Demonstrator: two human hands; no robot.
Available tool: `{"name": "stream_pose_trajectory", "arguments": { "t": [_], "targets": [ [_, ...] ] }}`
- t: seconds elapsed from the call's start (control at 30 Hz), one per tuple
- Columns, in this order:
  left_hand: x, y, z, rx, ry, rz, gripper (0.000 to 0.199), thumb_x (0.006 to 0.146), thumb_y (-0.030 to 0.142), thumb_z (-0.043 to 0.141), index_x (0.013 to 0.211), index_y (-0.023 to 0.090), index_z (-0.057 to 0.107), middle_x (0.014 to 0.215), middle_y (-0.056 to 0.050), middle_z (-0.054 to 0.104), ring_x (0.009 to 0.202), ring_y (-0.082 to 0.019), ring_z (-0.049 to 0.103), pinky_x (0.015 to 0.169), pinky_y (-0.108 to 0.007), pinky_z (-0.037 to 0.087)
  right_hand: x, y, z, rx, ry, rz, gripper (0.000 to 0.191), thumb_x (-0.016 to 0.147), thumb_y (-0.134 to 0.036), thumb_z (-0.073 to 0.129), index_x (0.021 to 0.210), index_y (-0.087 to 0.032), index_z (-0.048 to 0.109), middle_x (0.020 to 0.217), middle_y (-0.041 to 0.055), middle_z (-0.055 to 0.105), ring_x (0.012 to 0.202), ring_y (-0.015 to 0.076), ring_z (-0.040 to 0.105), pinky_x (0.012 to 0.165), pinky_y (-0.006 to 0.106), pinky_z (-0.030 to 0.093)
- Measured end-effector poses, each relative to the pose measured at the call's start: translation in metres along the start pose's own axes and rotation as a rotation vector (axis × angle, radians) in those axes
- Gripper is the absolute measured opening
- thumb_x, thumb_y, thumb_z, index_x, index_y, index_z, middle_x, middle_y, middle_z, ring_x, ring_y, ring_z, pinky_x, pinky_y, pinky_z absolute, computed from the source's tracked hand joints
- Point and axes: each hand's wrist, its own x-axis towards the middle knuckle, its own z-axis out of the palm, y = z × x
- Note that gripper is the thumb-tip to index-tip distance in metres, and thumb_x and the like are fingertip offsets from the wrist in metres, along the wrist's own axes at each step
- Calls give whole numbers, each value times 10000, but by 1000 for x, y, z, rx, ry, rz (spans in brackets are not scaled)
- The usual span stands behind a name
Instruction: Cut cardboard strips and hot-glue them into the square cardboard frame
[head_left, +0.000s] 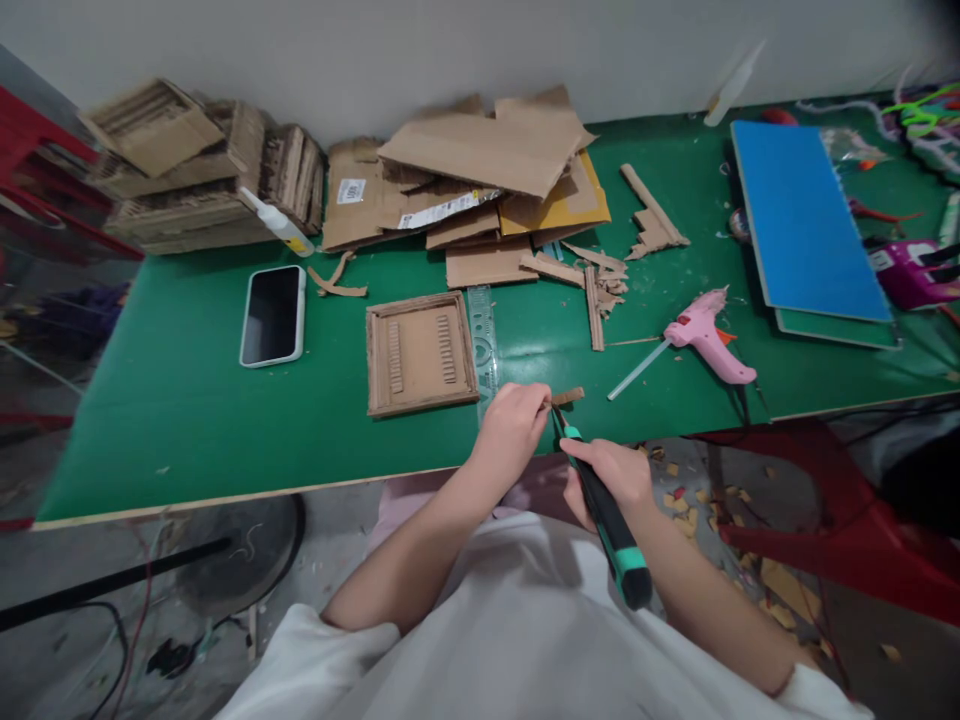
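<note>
Near the front edge of the green table, my left hand (517,425) pinches a small cardboard strip (568,396), whose free end sticks out to the right. My right hand (611,475) is wrapped round a black and teal utility knife (606,510), its blade end pointing up at the strip. The blade seems to meet the cardboard close to my left fingertips. Left of my hands lies a square cardboard tray (422,393) with two ridged strips glued inside it. A clear plastic ruler (484,340) lies flat along the tray's right side.
A pink glue gun (709,335) lies to the right, and a phone (273,315) to the left. Behind are cardboard sheets (480,150), stacked cardboard frames (202,170), a glue bottle (281,225) and cardboard scraps (604,285). A blue board (806,220) lies far right, above a red stool (847,520).
</note>
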Motion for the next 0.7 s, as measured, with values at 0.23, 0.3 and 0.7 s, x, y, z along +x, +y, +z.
{"name": "stream_pose_trajectory", "arguments": {
  "t": [0.23, 0.3, 0.7],
  "targets": [
    [0, 0, 0, -14, 1, 2, 54, 835, 156, 472, 836, 190, 513, 786, -18, 591, 773, -158, 507, 704, -269, 419, -2, 1, 0, -32, -2, -9, 282, 718, -159, 507, 993, -156, 573, 611, -15, 523, 535, 94, 502, 528, 215, 407],
    [0, 0, -1, -23, 1, -3, 58, 832, 149, 475, 839, 190, 516, 795, -19, 595, 780, -159, 508, 713, -270, 420, -4, 1, 0, -48, 5, -24, 286, 705, -158, 517, 985, -151, 579, 611, -11, 534, 532, 95, 506, 525, 217, 409],
    [-1, 4, -8, -239, 142, -159, 110, 805, 230, 557, 901, 188, 588, 876, -32, 650, 818, -151, 573, 769, -279, 444, -7, -8, -21, -7, 224, 271, 376, 716, -153, 574, 1085, -212, 545, 869, 52, 652, 711, 161, 630, 652, 274, 527]
  ]
}}
